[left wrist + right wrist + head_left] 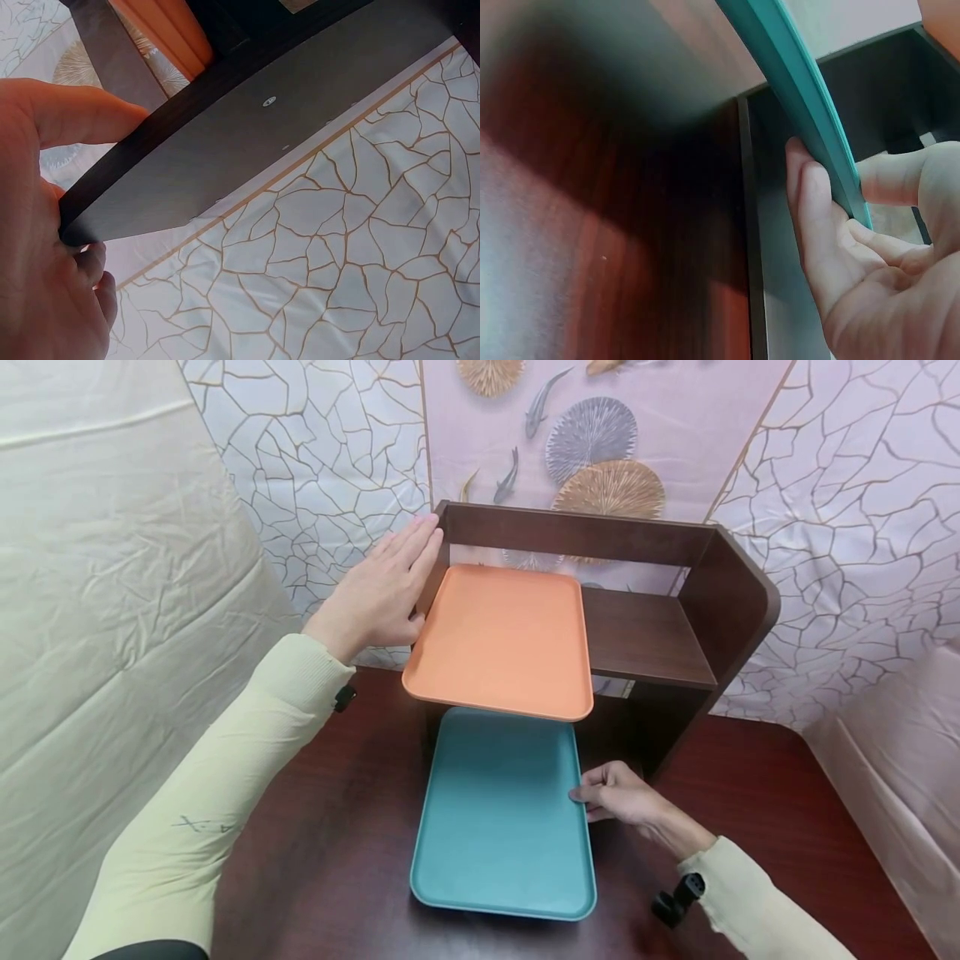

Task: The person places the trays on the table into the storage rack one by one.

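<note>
A dark brown wooden shelf unit [637, 627] stands on the table. My left hand [382, 581] holds its left side panel [217, 150], thumb on one side of the panel's edge and fingers on the other. On the upper shelf lies an orange tray [506, 639], its front end jutting out past the shelf. My right hand [618, 797] pinches the right edge of a teal tray [502, 827], thumb over the rim and fingers beneath. In the right wrist view the teal tray [802, 97] appears edge-on above the table. Its far end passes under the orange tray.
The table [337, 827] is dark reddish wood. Behind the shelf hangs a patterned cloth [360, 410] with gold crack lines. Pale fabric [112, 610] drapes along the left side, and more cloth [900, 752] hangs at the right.
</note>
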Demonstrator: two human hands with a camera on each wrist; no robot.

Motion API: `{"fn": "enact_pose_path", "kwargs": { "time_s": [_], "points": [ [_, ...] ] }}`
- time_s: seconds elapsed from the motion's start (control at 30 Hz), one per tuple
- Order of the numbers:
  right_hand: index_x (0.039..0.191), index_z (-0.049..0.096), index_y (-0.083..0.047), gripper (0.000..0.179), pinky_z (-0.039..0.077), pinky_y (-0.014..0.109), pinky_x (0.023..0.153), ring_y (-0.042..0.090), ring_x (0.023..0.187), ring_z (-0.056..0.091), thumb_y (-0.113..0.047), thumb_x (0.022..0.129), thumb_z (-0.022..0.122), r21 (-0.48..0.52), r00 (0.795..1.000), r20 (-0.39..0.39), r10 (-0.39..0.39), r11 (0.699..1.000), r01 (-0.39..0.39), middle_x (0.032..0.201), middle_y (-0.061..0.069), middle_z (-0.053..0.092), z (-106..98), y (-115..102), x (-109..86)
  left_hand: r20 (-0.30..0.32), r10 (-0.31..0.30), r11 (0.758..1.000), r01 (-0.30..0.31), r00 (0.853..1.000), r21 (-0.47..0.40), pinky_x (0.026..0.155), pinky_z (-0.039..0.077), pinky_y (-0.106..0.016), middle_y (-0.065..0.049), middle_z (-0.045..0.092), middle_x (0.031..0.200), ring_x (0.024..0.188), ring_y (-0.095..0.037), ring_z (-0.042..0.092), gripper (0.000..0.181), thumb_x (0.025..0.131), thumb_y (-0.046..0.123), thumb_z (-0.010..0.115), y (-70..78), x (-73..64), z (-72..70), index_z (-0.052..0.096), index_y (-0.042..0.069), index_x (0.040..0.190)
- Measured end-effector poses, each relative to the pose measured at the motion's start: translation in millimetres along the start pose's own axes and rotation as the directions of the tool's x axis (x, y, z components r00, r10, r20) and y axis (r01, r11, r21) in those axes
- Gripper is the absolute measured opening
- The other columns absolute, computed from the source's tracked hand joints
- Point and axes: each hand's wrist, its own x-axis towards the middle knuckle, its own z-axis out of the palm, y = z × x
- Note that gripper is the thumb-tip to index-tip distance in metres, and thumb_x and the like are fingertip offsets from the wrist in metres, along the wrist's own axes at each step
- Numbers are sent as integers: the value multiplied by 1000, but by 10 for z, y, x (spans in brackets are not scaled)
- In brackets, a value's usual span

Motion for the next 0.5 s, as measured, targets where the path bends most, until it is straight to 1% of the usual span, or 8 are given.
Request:
{"fn": "enact_pose_path", "kwargs": {
  "time_s": [0.07, 0.23, 0.5],
  "points": [
    [83, 66, 2, 16, 60, 31, 70, 9, 70, 64, -13, 88, 64, -1, 1000, -4, 1, 1000, -1, 72, 0, 64, -19, 5, 45, 1, 0, 1000, 0, 1000, -3, 124, 17, -47, -19, 8, 163, 152, -32, 11, 86, 81, 22, 53, -2, -1, 3, 14, -6, 152],
    [87, 69, 2, 17, 60, 31, 72, 9, 72, 66, -14, 90, 62, -19, 1000, -2, -7, 1000, 7, 73, 0, 68, -65, 17, 163, 0, -1, 1000, 1, 1000, -10, 124, 17, -47, -19, 8, 163, 152, -33, 11, 85, 82, 22, 52, -3, -5, 6, 14, -6, 152],
    [95, 69, 8, 23, 61, 34, 76, 13, 80, 70, -13, 91, 60, -21, 1000, -13, -29, 999, 28, 83, 5, 73, -100, -1, 338, -10, -7, 1000, 7, 1000, -16, 124, 18, -47, -18, 9, 163, 153, -31, 10, 86, 81, 22, 54, -3, -5, 8, 14, -5, 153]
  ]
}}
